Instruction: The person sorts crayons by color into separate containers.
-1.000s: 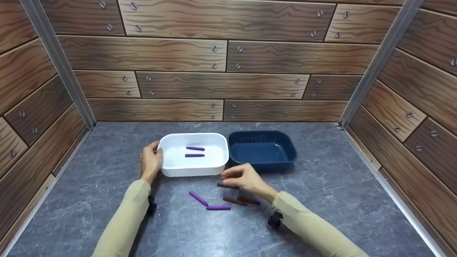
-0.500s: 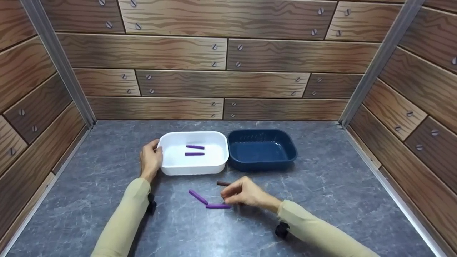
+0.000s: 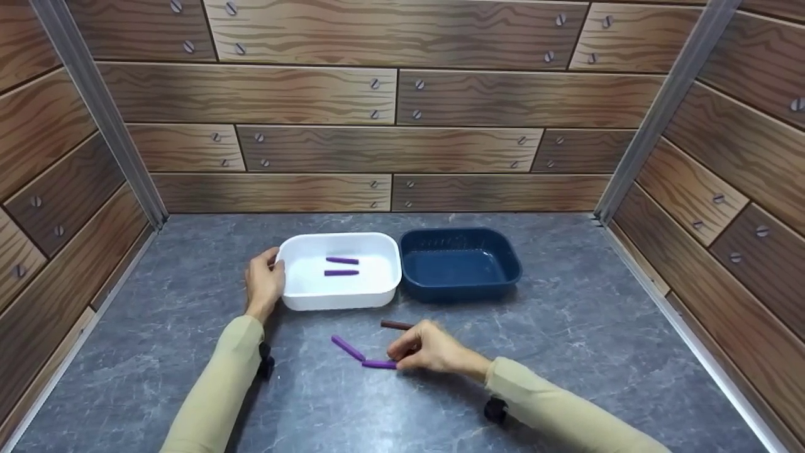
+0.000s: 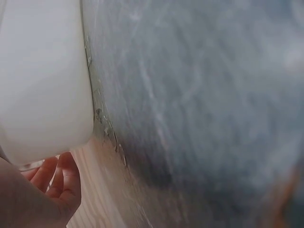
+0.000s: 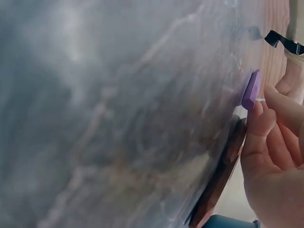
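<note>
My left hand (image 3: 263, 283) holds the left side of a white tray (image 3: 339, 302), thumb at the rim; in the left wrist view its curled fingers (image 4: 66, 183) sit by the tray's corner. Two short purple sticks (image 3: 341, 273) lie inside. My right hand (image 3: 434, 349) hovers low over the table, thumb and index tips at the right end of a purple stick (image 3: 377, 364), which lies flat; no firm grip shows. Another purple stick (image 3: 348, 348) slants beside it. Behind the hand, a brown stick (image 3: 395, 324) is partly covered. The right wrist view shows dark brown (image 5: 216, 183) beside the purple stick (image 5: 251, 91).
A dark blue tray (image 3: 462, 293) stands directly right of the white one. Grey marbled tabletop (image 3: 585, 327) spreads around both. Wood-patterned walls (image 3: 390, 148) enclose the back and sides.
My right hand has come down from near the trays' front edges toward the sticks, now covering the two nearer brown ones. The left hand stays on the white tray.
</note>
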`<state>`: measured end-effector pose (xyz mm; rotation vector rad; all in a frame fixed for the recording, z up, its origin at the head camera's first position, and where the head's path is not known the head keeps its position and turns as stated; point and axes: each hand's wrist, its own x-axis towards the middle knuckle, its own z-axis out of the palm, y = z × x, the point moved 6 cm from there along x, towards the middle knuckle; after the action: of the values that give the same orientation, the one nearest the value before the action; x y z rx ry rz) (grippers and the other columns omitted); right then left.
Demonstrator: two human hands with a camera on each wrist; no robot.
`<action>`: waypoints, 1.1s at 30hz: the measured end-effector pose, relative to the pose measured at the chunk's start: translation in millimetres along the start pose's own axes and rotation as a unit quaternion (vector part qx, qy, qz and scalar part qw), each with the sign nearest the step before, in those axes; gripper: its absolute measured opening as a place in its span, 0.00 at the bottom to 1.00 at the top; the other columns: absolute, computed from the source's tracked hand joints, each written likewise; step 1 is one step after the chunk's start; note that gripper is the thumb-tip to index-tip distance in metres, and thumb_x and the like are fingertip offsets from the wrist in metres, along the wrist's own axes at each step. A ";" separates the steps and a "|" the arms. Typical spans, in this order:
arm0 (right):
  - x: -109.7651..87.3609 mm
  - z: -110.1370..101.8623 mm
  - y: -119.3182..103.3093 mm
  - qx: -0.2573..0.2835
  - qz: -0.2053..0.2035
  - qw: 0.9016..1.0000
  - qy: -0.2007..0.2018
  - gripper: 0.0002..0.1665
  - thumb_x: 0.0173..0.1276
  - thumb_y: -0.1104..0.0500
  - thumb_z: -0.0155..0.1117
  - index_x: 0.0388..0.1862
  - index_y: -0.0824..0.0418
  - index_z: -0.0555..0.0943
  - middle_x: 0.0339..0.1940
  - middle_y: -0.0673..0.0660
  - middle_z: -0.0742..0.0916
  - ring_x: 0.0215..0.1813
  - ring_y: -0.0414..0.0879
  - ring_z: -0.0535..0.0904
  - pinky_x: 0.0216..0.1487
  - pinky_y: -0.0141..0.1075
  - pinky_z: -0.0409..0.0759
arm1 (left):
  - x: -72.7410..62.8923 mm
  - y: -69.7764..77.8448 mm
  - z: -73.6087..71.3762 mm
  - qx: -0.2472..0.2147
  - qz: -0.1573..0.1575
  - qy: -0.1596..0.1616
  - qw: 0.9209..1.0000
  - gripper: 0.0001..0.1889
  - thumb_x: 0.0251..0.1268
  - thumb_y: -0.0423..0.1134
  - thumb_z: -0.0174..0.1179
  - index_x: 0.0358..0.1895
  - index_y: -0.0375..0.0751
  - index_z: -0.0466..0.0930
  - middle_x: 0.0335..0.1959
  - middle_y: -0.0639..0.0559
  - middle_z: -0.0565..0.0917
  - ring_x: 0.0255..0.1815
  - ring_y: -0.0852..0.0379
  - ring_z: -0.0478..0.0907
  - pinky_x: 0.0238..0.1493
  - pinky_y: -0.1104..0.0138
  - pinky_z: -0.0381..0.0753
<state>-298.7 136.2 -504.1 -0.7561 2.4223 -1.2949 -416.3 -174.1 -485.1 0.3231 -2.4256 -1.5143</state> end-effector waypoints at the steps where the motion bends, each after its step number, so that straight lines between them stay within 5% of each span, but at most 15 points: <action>1: -0.5 0.2 -1.3 -0.010 -0.003 1.000 0.001 0.15 0.52 0.69 0.76 0.41 0.63 0.89 0.35 0.58 0.91 0.41 0.52 0.87 0.39 0.25 0.81 | -0.4 0.0 0.0 0.000 0.001 -0.001 1.000 0.22 0.75 0.34 0.47 0.69 0.33 0.68 0.64 0.36 0.76 0.63 0.42 0.75 0.63 0.53 0.75; 8: 0.1 -0.3 -0.7 -0.043 -0.019 0.999 -0.003 0.15 0.52 0.63 0.78 0.40 0.59 0.90 0.34 0.53 0.90 0.33 0.33 0.82 0.34 0.26 0.80 | -1.1 0.0 0.5 0.002 -0.003 -0.010 1.000 0.22 0.75 0.34 0.47 0.69 0.34 0.68 0.63 0.36 0.77 0.62 0.43 0.76 0.62 0.52 0.76; 20: 1.0 -0.7 -2.9 -0.124 -0.030 0.992 -0.011 0.11 0.51 0.62 0.79 0.36 0.54 0.91 0.31 0.46 0.90 0.32 0.30 0.79 0.36 0.24 0.78 | 0.0 0.5 -0.4 0.000 -0.005 -0.006 1.000 0.22 0.76 0.34 0.46 0.69 0.33 0.68 0.64 0.36 0.76 0.63 0.42 0.75 0.62 0.52 0.75; 33: 1.0 -9.0 4.1 -0.060 0.010 0.998 0.002 0.10 0.54 0.62 0.77 0.37 0.55 0.91 0.33 0.49 0.91 0.29 0.31 0.78 0.30 0.23 0.75 | 0.8 2.6 1.2 0.001 0.002 -0.001 1.000 0.22 0.75 0.33 0.47 0.69 0.32 0.68 0.63 0.35 0.77 0.63 0.42 0.75 0.63 0.52 0.75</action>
<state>-305.2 143.7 -502.5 -0.7578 2.5234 -1.1517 -417.5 -172.2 -483.2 0.3166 -2.4288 -1.5106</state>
